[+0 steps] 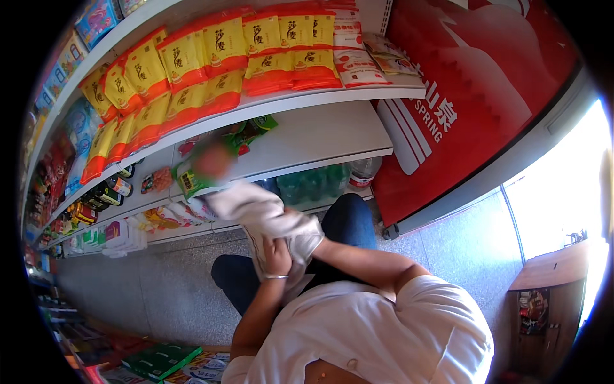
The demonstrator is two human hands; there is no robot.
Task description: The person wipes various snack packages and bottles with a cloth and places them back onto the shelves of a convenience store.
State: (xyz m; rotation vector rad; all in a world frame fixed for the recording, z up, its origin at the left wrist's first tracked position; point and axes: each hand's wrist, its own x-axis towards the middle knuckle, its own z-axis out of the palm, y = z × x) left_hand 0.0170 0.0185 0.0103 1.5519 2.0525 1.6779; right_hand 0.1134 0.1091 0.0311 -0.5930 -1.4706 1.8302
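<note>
A beige-white cloth sack (pixel 256 208) is bunched up in front of me, its far end smeared by motion at the lower shelf's edge. My left hand (pixel 277 257), with a bangle at the wrist, is closed on the near part of the sack. My right hand (pixel 319 248) grips it from the right; folds of cloth hide most of its fingers. At the sack's far end is a blurred red and green thing (pixel 215 159), too smeared to name. Beside it lies a green packet (pixel 188 182), and another green packet (pixel 259 126) rests farther back on the shelf.
Yellow and red packets (pixel 224 41) fill the upper shelf (pixel 288 104) above the sack. Green bottles (pixel 316 184) stand under the lower shelf (pixel 320 137). A red cabinet (pixel 473 96) is at the right. My knees (pixel 355 221) are bent near the shelves.
</note>
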